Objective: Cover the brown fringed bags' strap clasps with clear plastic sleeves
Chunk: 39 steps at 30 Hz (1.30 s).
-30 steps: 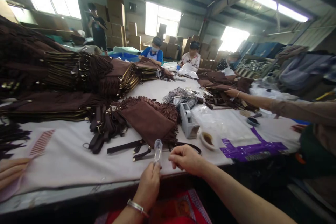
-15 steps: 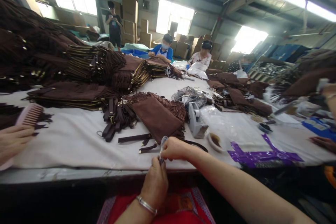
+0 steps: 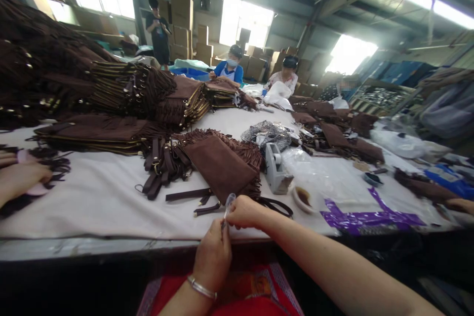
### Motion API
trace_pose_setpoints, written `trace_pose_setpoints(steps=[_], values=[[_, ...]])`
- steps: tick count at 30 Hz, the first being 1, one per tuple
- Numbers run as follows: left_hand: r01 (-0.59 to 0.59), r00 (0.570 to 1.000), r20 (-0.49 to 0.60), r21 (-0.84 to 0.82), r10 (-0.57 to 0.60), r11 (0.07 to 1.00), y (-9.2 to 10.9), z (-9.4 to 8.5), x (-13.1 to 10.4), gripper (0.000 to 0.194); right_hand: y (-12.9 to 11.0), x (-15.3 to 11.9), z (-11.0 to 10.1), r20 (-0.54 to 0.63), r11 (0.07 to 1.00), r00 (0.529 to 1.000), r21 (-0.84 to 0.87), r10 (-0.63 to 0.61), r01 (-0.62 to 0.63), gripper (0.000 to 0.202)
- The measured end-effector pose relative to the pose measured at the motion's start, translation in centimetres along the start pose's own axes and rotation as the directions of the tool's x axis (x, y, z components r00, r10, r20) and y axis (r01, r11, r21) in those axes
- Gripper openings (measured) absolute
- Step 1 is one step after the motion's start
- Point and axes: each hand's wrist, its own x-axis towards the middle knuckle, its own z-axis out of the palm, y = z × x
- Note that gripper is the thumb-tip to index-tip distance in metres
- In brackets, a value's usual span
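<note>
Close together at the table's front edge, both my hands are closed on one small piece of clear plastic. My right hand pinches it from the right, and its upper end sticks up past the fingers. Below, my left hand grips its lower end between thumb and fingers; a small dark bit shows there, too small to name. Just beyond lies a brown fringed pouch, with dark straps in front of it. A bundle of brown wrist straps lies to the pouch's left.
Right of the pouch stand a grey tape dispenser and a small bowl of brown stuff. Purple tape crosses clear plastic. Stacked pouches fill the left. Co-workers' hands show at both sides; several people are farther back.
My left hand has shifted slightly left, still at the plastic piece. At left, a co-worker's hand and pink comb moved down over fringe. At right, a co-worker's raised brown fringed item is now down on the table.
</note>
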Motion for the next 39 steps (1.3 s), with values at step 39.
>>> trace_pose_setpoints(steps=[39], values=[[0.567,0.824,0.316,-0.454,-0.47,0.687,0.6,0.6,-0.1,0.035,6.0,-0.6,5.2,-0.248,0.647,0.958,0.709,-0.144,0.281,0.019]])
